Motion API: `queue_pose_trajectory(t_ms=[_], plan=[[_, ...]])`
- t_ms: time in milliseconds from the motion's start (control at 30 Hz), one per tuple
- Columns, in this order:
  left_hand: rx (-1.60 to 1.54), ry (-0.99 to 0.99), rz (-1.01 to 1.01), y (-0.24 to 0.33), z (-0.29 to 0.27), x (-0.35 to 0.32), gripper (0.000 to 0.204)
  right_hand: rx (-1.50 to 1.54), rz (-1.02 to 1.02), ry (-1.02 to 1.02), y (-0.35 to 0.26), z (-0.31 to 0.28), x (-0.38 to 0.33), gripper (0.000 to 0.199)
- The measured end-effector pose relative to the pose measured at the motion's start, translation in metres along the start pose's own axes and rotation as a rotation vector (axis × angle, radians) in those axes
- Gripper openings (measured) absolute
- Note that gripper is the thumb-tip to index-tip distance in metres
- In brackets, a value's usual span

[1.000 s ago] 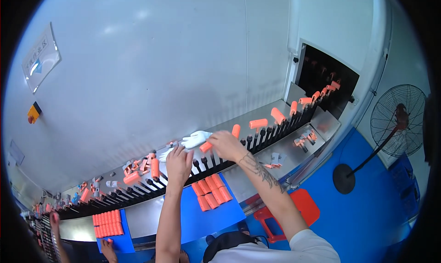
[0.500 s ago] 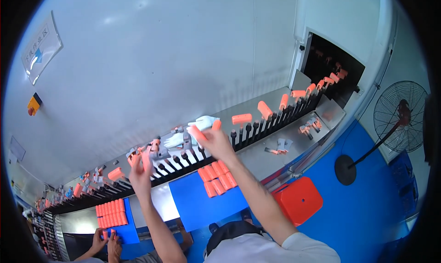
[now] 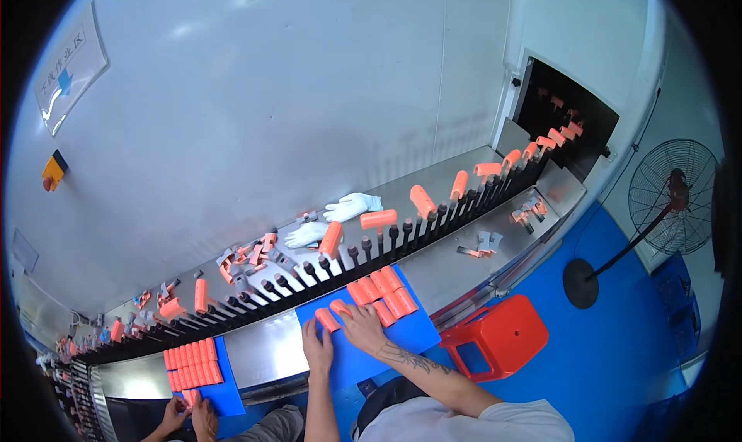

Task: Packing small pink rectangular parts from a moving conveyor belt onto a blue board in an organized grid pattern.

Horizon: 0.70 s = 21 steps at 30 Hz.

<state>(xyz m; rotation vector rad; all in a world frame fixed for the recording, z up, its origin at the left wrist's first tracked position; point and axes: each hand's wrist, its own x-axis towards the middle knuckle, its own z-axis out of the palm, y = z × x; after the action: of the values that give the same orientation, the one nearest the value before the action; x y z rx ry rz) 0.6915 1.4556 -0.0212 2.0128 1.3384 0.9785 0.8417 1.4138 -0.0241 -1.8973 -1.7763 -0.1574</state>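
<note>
On blue mat (image 3: 417, 335), right hand (image 3: 362, 324) fingering orange tube (image 3: 341, 308)

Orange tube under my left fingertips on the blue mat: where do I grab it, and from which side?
Likely best across its middle, from above. The orange tube lies flat on the blue mat, set apart at the near-left end of the row of tubes, so both long sides look open. The left hand already rests beside it; the right hand touches the neighbouring tube.

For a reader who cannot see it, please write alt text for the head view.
Both hands, left hand and right hand, rest on a blue mat beside orange tubes, in front of a conveyor of black pegs carrying more tubes. White gloves lie behind it.
</note>
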Motion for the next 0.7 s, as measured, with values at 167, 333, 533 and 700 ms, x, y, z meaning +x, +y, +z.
queue_pose_trajectory(t_ms=[167,333,533,700], plan=[[-0.136,-0.096,-0.018,0.006,0.018,0.027,0.038,-0.047,-0.034,0.077,0.016,-0.008,0.017,0.033],[-0.112,-0.066,0.033,-0.001,0.041,0.027,0.035,-0.065,0.058,0.002,0.020,-0.015,0.024,0.030],[-0.087,-0.061,-0.023,0.018,0.020,-0.006,0.032,0.304,0.153,0.187,0.050,-0.081,-0.012,0.033],[-0.214,-0.029,0.204,0.121,-0.009,0.029,0.024,0.488,-0.043,0.413,0.120,-0.193,0.061,0.040]])
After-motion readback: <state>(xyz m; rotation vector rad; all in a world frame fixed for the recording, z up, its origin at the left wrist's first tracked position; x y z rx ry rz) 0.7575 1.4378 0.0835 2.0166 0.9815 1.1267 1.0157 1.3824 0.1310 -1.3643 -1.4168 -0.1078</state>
